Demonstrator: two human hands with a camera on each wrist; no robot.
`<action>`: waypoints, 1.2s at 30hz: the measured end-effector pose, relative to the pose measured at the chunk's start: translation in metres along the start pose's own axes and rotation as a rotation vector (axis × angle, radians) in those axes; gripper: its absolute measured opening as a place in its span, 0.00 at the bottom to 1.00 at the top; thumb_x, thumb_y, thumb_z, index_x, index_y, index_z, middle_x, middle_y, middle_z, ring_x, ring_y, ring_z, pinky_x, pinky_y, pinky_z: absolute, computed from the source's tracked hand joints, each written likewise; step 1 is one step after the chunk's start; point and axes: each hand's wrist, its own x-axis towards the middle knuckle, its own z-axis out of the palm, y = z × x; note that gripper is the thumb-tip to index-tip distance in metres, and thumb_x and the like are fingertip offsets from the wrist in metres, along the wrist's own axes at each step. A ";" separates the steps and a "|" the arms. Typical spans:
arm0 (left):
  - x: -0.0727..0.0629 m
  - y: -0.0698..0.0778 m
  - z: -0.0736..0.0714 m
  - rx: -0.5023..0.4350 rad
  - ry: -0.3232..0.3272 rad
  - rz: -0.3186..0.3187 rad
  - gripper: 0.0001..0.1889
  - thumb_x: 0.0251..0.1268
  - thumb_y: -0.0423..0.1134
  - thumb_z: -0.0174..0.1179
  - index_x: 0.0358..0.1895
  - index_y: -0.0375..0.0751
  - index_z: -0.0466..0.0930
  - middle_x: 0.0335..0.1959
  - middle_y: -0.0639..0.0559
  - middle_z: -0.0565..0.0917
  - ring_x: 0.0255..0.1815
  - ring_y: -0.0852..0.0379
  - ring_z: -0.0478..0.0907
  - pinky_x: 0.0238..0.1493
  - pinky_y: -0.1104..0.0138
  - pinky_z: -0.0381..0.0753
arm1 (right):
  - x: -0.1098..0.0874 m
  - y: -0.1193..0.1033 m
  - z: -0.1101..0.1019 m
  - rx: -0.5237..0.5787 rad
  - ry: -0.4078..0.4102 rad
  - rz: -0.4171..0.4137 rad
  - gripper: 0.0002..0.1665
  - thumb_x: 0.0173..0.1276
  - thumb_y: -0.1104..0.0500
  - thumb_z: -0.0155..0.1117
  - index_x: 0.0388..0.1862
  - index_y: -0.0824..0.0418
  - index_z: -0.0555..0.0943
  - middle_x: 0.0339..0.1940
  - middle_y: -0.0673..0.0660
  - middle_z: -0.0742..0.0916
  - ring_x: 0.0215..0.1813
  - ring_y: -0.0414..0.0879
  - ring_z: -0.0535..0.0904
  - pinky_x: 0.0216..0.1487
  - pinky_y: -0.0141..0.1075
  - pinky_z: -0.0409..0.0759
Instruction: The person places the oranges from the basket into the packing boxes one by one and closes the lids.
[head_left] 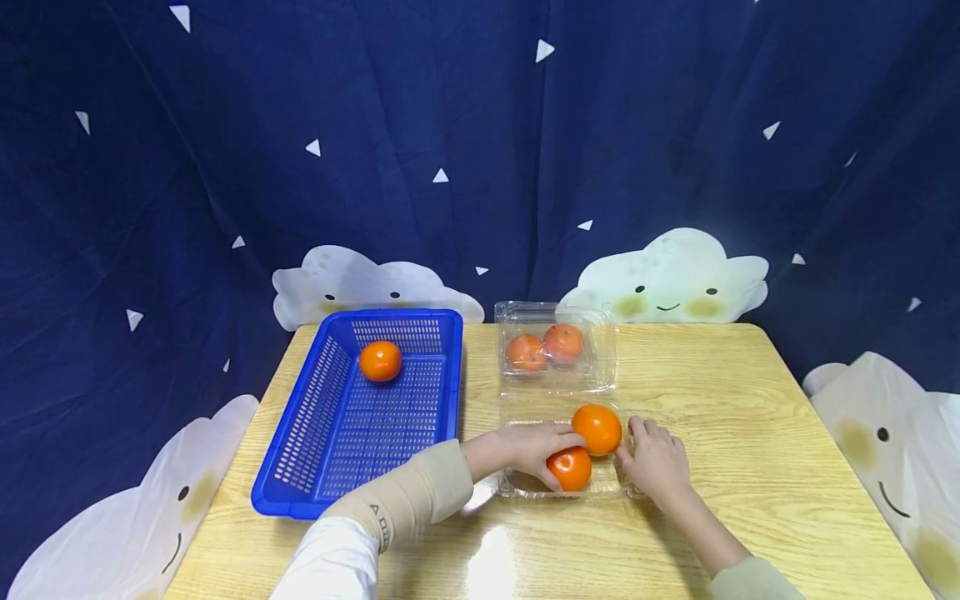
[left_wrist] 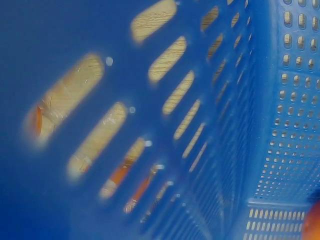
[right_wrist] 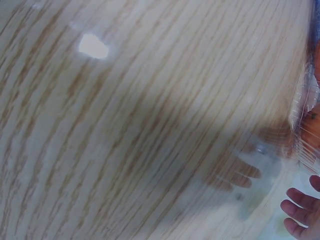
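Observation:
My left hand (head_left: 531, 448) holds a bright orange (head_left: 572, 472) in the front half of an opened clear plastic clamshell box (head_left: 517, 483), its fingers and thumb around the fruit's left side. A second orange (head_left: 597, 429) sits just behind, close to that hand's fingertips. My right hand (head_left: 660, 461) is at the box's right edge with fingers spread and loosely bent; in the right wrist view its fingers (right_wrist: 300, 214) lie beside the plastic. Whether they touch the box is unclear. The left wrist view does not show the left hand.
A blue perforated basket (head_left: 454, 383) stands on the left with one orange (head_left: 380, 361) inside. Toward the back, two duller orange fruits (head_left: 527, 353) show through clear plastic (head_left: 600, 379). The wooden table (head_left: 750, 433) ends at a dark blue curtain (head_left: 480, 125).

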 end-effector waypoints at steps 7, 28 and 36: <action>-0.002 -0.002 -0.002 -0.066 -0.009 -0.005 0.36 0.49 0.51 0.66 0.63 0.51 0.63 0.62 0.54 0.67 0.56 0.61 0.68 0.56 0.71 0.67 | 0.001 0.001 0.000 0.000 -0.003 -0.003 0.23 0.57 0.52 0.61 0.46 0.65 0.71 0.41 0.64 0.78 0.42 0.61 0.74 0.41 0.55 0.69; -0.002 -0.008 -0.006 -0.004 0.020 0.046 0.31 0.57 0.52 0.59 0.64 0.48 0.64 0.64 0.52 0.66 0.64 0.60 0.62 0.64 0.73 0.57 | 0.001 0.001 0.000 0.005 -0.008 0.002 0.20 0.57 0.52 0.61 0.43 0.63 0.71 0.40 0.62 0.78 0.41 0.60 0.75 0.40 0.54 0.69; -0.005 -0.010 -0.012 0.136 0.075 0.066 0.25 0.62 0.52 0.53 0.61 0.48 0.67 0.59 0.52 0.71 0.59 0.59 0.69 0.60 0.70 0.65 | 0.000 0.000 0.000 -0.001 0.005 0.006 0.20 0.57 0.52 0.61 0.43 0.63 0.71 0.40 0.63 0.78 0.42 0.60 0.75 0.41 0.54 0.69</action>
